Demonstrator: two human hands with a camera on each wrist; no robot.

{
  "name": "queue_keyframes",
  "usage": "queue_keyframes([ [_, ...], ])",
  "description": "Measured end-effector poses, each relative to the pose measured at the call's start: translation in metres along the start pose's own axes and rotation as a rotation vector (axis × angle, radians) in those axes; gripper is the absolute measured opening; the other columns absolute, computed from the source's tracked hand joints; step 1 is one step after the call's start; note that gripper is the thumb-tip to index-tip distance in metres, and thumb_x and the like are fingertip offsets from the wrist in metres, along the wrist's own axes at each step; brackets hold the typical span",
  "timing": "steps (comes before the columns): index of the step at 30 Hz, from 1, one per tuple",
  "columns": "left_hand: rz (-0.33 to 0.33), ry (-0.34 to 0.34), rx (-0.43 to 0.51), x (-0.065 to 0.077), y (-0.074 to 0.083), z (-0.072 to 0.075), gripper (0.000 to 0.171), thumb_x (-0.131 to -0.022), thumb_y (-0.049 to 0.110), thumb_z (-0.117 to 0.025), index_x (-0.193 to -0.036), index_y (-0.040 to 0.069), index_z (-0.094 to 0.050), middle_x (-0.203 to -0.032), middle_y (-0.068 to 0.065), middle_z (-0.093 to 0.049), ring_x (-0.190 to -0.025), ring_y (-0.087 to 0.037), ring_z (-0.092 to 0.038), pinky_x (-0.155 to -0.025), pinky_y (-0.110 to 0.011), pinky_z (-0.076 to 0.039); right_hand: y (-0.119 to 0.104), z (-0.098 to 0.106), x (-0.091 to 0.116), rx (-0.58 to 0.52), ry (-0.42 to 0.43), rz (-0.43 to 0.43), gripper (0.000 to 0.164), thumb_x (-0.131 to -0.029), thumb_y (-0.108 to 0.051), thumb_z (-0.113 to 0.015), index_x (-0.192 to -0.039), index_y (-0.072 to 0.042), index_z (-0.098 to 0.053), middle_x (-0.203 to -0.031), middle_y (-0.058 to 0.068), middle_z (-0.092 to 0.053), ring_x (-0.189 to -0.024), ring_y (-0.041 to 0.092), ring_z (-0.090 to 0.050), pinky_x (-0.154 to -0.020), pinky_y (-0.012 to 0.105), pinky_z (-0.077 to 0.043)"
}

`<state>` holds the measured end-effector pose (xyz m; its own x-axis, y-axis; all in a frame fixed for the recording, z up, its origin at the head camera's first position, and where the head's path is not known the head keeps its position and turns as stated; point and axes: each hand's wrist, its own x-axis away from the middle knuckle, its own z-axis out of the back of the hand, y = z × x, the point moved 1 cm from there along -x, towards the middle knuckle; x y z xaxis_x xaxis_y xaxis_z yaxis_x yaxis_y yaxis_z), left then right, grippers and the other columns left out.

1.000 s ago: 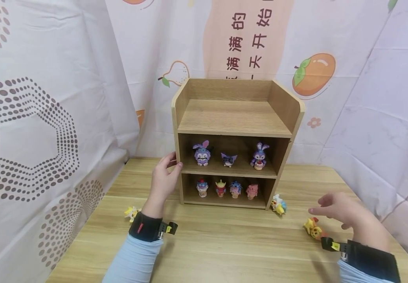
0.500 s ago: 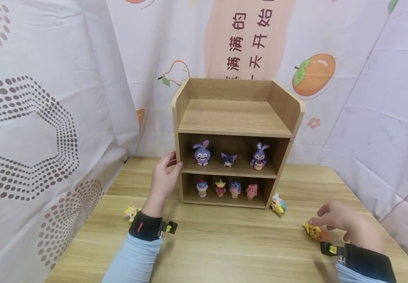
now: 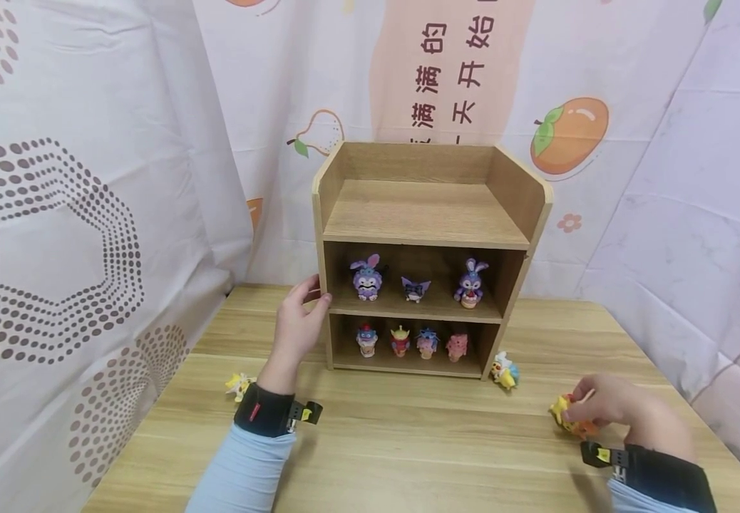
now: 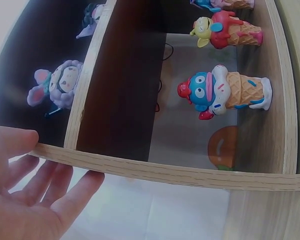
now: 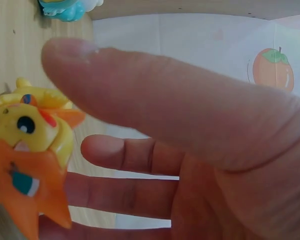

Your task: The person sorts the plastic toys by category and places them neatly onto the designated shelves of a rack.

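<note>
My left hand [image 3: 299,320] grips the left side panel of a small wooden shelf [image 3: 421,214], thumb on its front edge and fingers along the outside. My right hand [image 3: 620,410] reaches low over the table around a yellow and orange Pikachu-like figurine [image 3: 564,413]. In the right wrist view its thumb [image 5: 115,85] stays apart from the figurine [image 5: 27,130], while the straight fingers stretch behind it. Purple figurines, including a rabbit [image 3: 469,283], stand on the middle shelf. Several ice-cream-cone figurines, one with a blue head [image 3: 366,340], line the bottom shelf.
A white, blue and yellow figurine [image 3: 505,370] lies by the shelf's lower right corner. Another yellow and white one [image 3: 239,385] lies left of my left wrist. Printed cloth [image 3: 267,85] hangs behind and beside the wooden table [image 3: 396,442].
My right hand has moved down and slightly left onto the yellow and orange figurine, its fingers lowering around it. My left hand and the shelf have stayed put.
</note>
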<state>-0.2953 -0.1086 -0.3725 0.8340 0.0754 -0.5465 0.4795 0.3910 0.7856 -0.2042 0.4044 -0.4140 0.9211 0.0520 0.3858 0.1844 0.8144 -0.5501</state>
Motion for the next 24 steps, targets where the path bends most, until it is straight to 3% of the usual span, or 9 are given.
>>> queue_keyframes([
  [7,0.014,-0.007,-0.001,0.004,-0.002,0.000,0.040,-0.091,0.015,-0.065,-0.130,0.005,-0.057,-0.121,-0.009,-0.058,-0.103,-0.017,-0.057,-0.080,-0.040,-0.054,0.003,-0.008,-0.003,0.066,0.008,0.050,0.032,-0.076,-0.022,-0.078,-0.089,-0.002,-0.058,-0.074,0.005,-0.060,-0.068,0.020,-0.059,-0.064,0.038,-0.052],
  [16,0.002,0.006,0.003,0.002,0.000,0.002,0.040,-0.091,0.015,-0.065,-0.129,0.005,-0.058,-0.119,-0.009,-0.059,-0.102,-0.016,-0.058,-0.076,-0.040,-0.055,0.006,-0.011,-0.008,0.037,0.015,0.025,0.033,-0.074,-0.019,-0.079,-0.086,-0.001,-0.054,-0.069,0.005,-0.061,-0.065,0.021,-0.058,-0.061,0.038,-0.049],
  [24,-0.006,0.001,0.009,0.000,0.002,0.001,0.040,-0.091,0.015,-0.065,-0.129,0.006,-0.058,-0.119,-0.010,-0.059,-0.103,-0.017,-0.058,-0.080,-0.039,-0.054,0.010,-0.011,-0.012,0.081,0.015,0.084,0.031,-0.072,-0.015,-0.081,-0.080,-0.003,-0.053,-0.065,0.005,-0.058,-0.060,0.018,-0.055,-0.055,0.030,-0.047],
])
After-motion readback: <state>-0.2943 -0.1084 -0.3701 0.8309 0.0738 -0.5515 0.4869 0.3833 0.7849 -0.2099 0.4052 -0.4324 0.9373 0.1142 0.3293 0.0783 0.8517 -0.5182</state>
